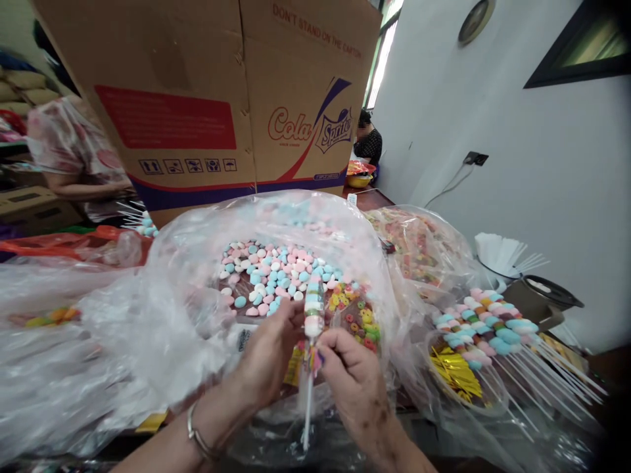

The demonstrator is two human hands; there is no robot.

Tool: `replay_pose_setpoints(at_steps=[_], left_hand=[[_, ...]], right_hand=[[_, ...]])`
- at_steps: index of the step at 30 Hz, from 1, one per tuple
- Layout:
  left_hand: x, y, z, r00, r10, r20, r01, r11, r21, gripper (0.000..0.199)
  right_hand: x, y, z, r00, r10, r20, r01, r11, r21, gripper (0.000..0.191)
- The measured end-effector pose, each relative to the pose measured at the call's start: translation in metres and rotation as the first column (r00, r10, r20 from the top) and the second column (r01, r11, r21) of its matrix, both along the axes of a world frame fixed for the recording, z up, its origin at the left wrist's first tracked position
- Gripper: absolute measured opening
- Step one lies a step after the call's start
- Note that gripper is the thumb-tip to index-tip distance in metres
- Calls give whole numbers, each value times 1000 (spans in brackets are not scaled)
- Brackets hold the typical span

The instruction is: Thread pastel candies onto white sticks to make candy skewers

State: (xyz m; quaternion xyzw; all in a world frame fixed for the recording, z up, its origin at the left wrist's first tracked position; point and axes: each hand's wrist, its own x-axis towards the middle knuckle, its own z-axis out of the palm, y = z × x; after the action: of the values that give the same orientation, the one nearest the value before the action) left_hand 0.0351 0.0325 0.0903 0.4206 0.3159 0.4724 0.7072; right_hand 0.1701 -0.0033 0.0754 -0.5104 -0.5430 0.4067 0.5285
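Between the two bare hands, near the front edge of the work area, a candy skewer (pixel 314 305) stands nearly upright, its pastel pieces inside a clear sleeve. The right hand (pixel 357 378) pinches it just below the lowest candy, thumb against forefinger; the other fingers curl in and their tips are hidden. Something pink and blue shows at that pinch, too blurred to name. The left hand (pixel 269 355) is beside the skewer, fingers partly bent, and whether they touch the sleeve cannot be told. A bracelet (pixel 197 433) rings the left wrist, and both forearms are cut off by the lower edge.

Behind the hands, pink, blue and white candies (pixel 280 272) lie in a cloudy plastic bag (pixel 170 246), whose film blurs those farthest back. Small coloured rings (pixel 367 322) are partly covered by the right hand. To the right, finished skewers (pixel 486 322) lie heaped over a clear tub (pixel 500 401), half hiding the gold strips (pixel 456 374) inside. A large carton (pixel 197 72), cut off at the top, partly screens a person in a pale patterned top (pixel 81 144).
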Motion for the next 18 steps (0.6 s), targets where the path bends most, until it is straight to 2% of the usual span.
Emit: replay_pose_setpoints(at_steps=[1, 2, 4, 5, 6, 8, 10, 12, 14, 16, 18], left_hand=[[-7, 3, 8, 995, -69, 77, 64, 996, 66, 60], [-13, 5, 14, 983, -168, 75, 155, 976, 156, 64], [-23, 4, 22, 956, -273, -111, 294, 908, 300, 63], [-25, 2, 22, 935, -272, -226, 331, 898, 289, 59], [-25, -1, 20, 918, -250, -307, 325, 918, 226, 53], [-22, -6, 12, 924, -196, -329, 210, 978, 8, 40], [-19, -11, 3, 965, -136, -223, 110, 986, -126, 33], [-24, -15, -3, 988, -89, -129, 78, 993, -90, 31], [-40, -24, -6, 993, -55, -103, 56, 998, 12, 30], [-65, -37, -6, 990, 24, -142, -11, 995, 97, 28], [-93, -55, -5, 949, 179, -259, -129, 972, 198, 21]], right_hand=[[0, -1, -1, 1000, 15, -7, -15, 1000, -13, 24], [1, 0, -2, 1000, 2, -13, -2, 1000, -20, 25], [6, 3, -3, 997, -73, -14, 73, 997, -6, 24], [8, 5, -4, 994, -106, -19, 107, 994, 11, 23], [8, 5, -4, 993, -116, -33, 117, 993, 19, 21], [1, 3, -6, 993, -69, -100, 68, 998, -11, 19], [-15, -4, -8, 971, 22, -238, -50, 993, -112, 22], [-33, -11, -9, 909, 96, -406, -208, 947, -243, 27], [-44, -15, -10, 853, 179, -490, -361, 881, -305, 30], [-44, -13, -11, 877, 291, -383, -412, 864, -288, 26], [-36, -4, -14, 943, 325, -74, -333, 918, -214, 16]])
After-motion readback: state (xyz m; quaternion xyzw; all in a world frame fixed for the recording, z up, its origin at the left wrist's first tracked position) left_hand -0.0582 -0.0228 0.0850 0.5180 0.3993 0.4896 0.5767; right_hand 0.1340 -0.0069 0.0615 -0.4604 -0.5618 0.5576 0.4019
